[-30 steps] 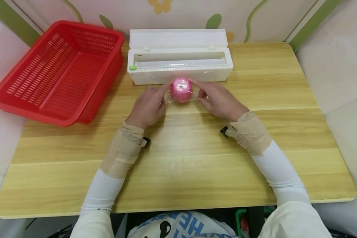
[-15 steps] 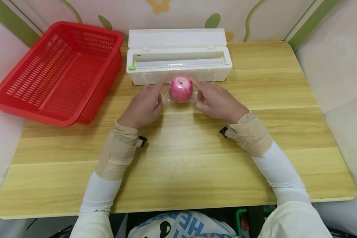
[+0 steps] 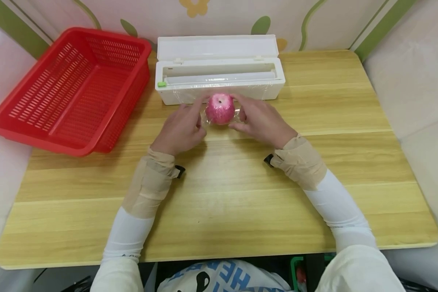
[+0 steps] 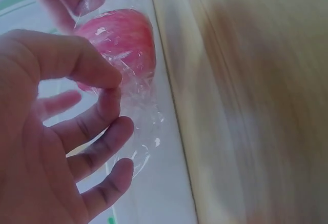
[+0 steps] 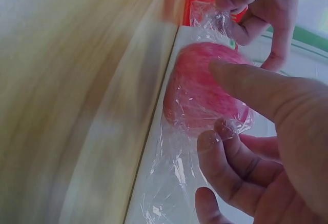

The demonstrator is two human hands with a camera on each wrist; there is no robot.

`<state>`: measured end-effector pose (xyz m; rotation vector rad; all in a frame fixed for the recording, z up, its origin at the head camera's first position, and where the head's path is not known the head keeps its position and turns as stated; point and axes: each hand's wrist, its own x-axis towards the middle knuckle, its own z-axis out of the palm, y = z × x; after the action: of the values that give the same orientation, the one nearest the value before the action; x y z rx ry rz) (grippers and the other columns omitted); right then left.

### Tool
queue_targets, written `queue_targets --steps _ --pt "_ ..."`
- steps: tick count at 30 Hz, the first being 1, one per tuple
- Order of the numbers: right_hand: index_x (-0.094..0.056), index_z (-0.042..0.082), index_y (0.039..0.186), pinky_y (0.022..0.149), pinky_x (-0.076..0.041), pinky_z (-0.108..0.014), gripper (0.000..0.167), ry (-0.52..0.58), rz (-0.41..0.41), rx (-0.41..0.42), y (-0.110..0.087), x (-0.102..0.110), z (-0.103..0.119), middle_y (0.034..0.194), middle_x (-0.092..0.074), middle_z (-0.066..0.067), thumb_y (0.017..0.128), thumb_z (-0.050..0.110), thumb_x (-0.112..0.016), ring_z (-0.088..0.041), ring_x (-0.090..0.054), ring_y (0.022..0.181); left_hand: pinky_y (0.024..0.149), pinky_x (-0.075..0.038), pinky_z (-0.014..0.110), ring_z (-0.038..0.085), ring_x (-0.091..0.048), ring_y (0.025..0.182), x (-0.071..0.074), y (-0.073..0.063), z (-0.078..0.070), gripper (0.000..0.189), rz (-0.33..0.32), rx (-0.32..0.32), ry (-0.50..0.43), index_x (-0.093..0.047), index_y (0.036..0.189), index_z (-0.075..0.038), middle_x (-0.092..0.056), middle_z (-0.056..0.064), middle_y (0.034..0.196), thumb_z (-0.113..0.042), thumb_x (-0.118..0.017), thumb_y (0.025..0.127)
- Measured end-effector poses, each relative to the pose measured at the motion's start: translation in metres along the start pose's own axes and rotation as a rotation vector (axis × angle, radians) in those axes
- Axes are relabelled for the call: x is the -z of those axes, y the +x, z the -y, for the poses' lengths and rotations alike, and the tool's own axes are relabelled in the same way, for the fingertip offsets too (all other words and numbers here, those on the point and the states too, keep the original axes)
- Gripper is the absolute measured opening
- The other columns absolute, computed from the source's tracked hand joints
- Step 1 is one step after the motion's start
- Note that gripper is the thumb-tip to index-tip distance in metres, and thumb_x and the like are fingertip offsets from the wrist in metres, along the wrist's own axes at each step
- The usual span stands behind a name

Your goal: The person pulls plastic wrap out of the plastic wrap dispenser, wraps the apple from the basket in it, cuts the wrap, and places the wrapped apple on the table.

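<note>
A pink-red apple (image 3: 220, 109) stands in front of a white cling film dispenser (image 3: 220, 92), wrapped in clear cling film (image 5: 177, 167) that runs up to the dispenser. At the apple's left side, my left hand (image 3: 182, 127) pinches gathered film between thumb and a fingertip, with its index finger stretched toward the apple's far side. My right hand (image 3: 264, 121) is at the other side, its index fingertip by the apple's top edge. In the right wrist view its thumb (image 5: 246, 83) lies over the wrapped apple, apart from the other fingertips, which touch loose film.
A red perforated basket (image 3: 131, 87) stands at the left of the wooden table (image 3: 219, 202). The dispenser's lid (image 3: 217, 46) is raised, showing the roll (image 3: 220, 77) inside; a green slider (image 3: 162, 84) sits at its left end. A patterned wall is close behind.
My left hand moved out left, drawing the film, then came back toward the apple. My right hand has shifted slightly left, its thumb now spread toward the apple, which has moved a little left.
</note>
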<state>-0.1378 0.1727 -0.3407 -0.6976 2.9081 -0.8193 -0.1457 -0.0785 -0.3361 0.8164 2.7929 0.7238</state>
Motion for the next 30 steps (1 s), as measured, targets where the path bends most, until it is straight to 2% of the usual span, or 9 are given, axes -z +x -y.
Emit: queue_targets --steps 5,8,13,17,22,30 --pt "-0.049 0.015 0.151 0.068 -0.054 -0.033 0.071 0.059 0.009 -0.022 0.003 0.003 0.0 0.085 -0.069 -0.005 0.09 0.019 -0.086 -0.019 -0.064 0.074 0.076 -0.046 0.042 0.028 -0.053 0.096 -0.001 0.003 0.002 0.095 0.03 0.043 -0.013 -0.023 0.166 -0.031 -0.064 0.009 0.089 -0.007 -0.069 0.087" --pt "-0.045 0.018 0.153 0.067 -0.054 -0.033 0.075 0.083 0.013 -0.014 0.004 0.004 -0.001 0.082 -0.069 -0.004 0.09 0.018 -0.086 -0.019 -0.064 0.071 0.077 -0.046 0.042 0.027 -0.052 0.097 -0.001 0.005 0.004 0.096 0.035 0.057 -0.011 -0.024 0.166 -0.034 -0.064 0.007 0.087 -0.008 -0.071 0.087" --pt "-0.037 0.029 0.161 0.066 -0.054 -0.033 0.086 0.111 0.025 0.016 0.007 0.002 -0.004 0.079 -0.068 -0.003 0.091 0.016 -0.085 -0.019 -0.062 0.069 0.084 -0.044 0.043 0.027 -0.053 0.097 0.0 0.008 0.005 0.09 0.026 0.065 0.007 -0.03 0.165 -0.031 -0.065 0.007 0.086 -0.011 -0.071 0.088" --pt "-0.041 0.034 0.16 0.068 -0.054 -0.034 0.083 0.151 0.049 0.015 0.01 0.002 -0.006 0.08 -0.068 -0.003 0.091 0.016 -0.084 -0.019 -0.061 0.073 0.084 -0.044 0.042 0.027 -0.053 0.097 0.002 0.01 0.004 0.082 0.015 0.056 0.019 -0.036 0.163 -0.027 -0.066 0.007 0.086 -0.014 -0.07 0.089" --pt "-0.044 0.03 0.158 0.067 -0.053 -0.034 0.079 0.195 0.076 -0.003 0.017 0.005 -0.007 0.085 -0.066 -0.006 0.092 0.014 -0.083 -0.02 -0.059 0.077 0.08 -0.045 0.041 0.026 -0.053 0.096 0.003 0.014 0.003 0.079 -0.001 0.038 0.01 -0.041 0.162 -0.025 -0.065 0.007 0.085 -0.014 -0.071 0.09" --pt "-0.047 0.023 0.159 0.071 -0.052 -0.033 0.075 0.191 0.123 -0.021 0.027 0.01 -0.006 0.093 -0.064 -0.009 0.093 0.015 -0.082 -0.021 -0.057 0.082 0.073 -0.045 0.041 0.025 -0.051 0.093 0.006 0.023 0.001 0.075 -0.011 0.043 -0.032 -0.046 0.16 -0.025 -0.061 0.006 0.084 -0.009 -0.065 0.089"
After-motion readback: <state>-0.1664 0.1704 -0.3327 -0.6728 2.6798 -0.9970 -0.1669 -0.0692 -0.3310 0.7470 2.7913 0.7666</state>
